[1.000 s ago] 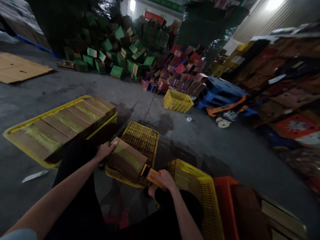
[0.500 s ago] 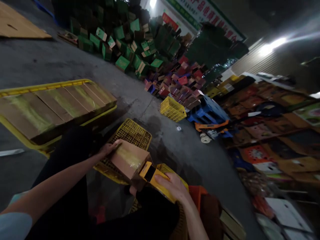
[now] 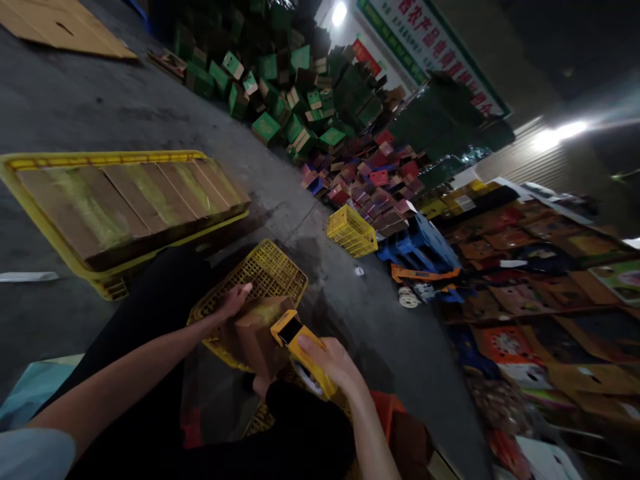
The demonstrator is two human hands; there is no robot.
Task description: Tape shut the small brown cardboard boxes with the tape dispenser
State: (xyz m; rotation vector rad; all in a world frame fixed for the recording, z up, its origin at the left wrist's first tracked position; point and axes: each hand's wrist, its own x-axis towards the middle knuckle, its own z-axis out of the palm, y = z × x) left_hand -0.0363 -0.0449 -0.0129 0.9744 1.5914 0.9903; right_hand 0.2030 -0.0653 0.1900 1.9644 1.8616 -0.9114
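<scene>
A cardboard box (image 3: 261,333) with clear yellowish tape along its top sits tilted over an upturned yellow crate (image 3: 280,267), in front of my knees. My left hand (image 3: 234,303) holds the box at its left edge, thumb and fingers partly hidden. In my right hand (image 3: 333,360) is a yellow tape dispenser (image 3: 303,350), gripped by its body, with a tape roll showing underneath. The dispenser's front end is against or very near the box's right edge; I cannot tell which.
At left, a yellow crate (image 3: 107,270) holds several taped cardboard boxes (image 3: 145,193). Ahead on the floor are another yellow crate (image 3: 351,231), a blue pallet (image 3: 423,247) and an orange pallet jack (image 3: 425,273). Piled green boxes (image 3: 266,128) and stacked cartons (image 3: 510,340) stand beyond.
The box has tipped, so its near side shows more. The tape dispenser has tilted and come to the box's upper right edge. The camera view has shifted slightly.
</scene>
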